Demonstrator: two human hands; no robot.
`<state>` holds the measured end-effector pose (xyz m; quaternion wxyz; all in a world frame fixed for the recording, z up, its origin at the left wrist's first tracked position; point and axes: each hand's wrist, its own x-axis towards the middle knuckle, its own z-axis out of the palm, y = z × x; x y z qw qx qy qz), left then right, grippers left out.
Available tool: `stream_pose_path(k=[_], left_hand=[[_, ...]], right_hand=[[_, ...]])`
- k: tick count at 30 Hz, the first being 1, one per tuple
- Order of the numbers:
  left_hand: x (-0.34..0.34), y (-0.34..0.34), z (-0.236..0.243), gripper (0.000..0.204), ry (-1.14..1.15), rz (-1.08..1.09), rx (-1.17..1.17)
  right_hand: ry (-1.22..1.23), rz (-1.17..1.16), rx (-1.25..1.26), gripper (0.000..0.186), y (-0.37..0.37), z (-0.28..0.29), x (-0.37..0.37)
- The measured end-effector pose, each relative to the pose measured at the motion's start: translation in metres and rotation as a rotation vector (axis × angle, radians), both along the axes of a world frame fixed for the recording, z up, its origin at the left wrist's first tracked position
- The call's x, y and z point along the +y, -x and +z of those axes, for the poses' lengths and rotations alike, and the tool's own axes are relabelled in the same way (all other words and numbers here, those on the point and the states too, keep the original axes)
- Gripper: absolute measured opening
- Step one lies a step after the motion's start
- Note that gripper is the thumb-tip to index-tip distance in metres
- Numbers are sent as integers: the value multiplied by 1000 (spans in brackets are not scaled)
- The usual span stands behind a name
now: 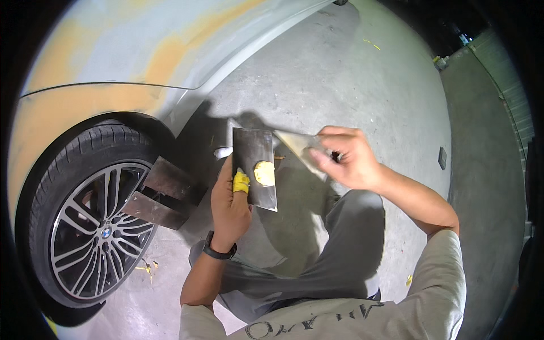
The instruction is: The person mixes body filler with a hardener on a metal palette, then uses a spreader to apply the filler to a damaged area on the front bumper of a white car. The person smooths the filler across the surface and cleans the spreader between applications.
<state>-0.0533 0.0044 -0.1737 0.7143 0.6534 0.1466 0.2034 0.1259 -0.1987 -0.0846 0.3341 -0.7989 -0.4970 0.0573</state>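
Observation:
My left hand [231, 207] is closed on a dark, flat metal plate [252, 148], held up in front of my knees. A lump of pale yellow putty [264, 173] sits on the plate near its right edge. Bright yellow stuff [241, 181] covers my left thumb; whether it is putty or a wrap I cannot tell. In my right hand [354, 161], pinched between thumb and fingers, is a thin, pale, flat spreader [298, 147]. Its corner is close to the plate's upper right edge; whether they touch is unclear. The right hand is slightly blurred.
At the left stands a car with orange-yellow filler patches [96, 102] on its pale body and a spoked wheel [105, 232]. Beside the tyre are dark metal plates [164, 195]. A small white object [223, 152] lies behind my left hand. Yellow scraps [148, 269] lie on the concrete floor [351, 73].

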Motion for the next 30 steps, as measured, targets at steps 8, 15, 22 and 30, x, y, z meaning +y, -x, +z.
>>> stream_pose_path(k=[8, 15, 22, 30], left_hand=[[-27, -63, -14, 58, -310, 77, 89], [-59, -140, -3, 58, -362, 298, 226], [-112, -207, 27, 55, -389, 504, 388], [-113, -232, 55, 58, -396, 382, 442]], right_hand=[[96, 305, 169, 8, -80, -42, 13], [-42, 713, 129, 14, -199, -53, 15], [-120, 736, 207, 14, -284, -33, 11], [-98, 567, 266, 12, -302, -15, 0]])
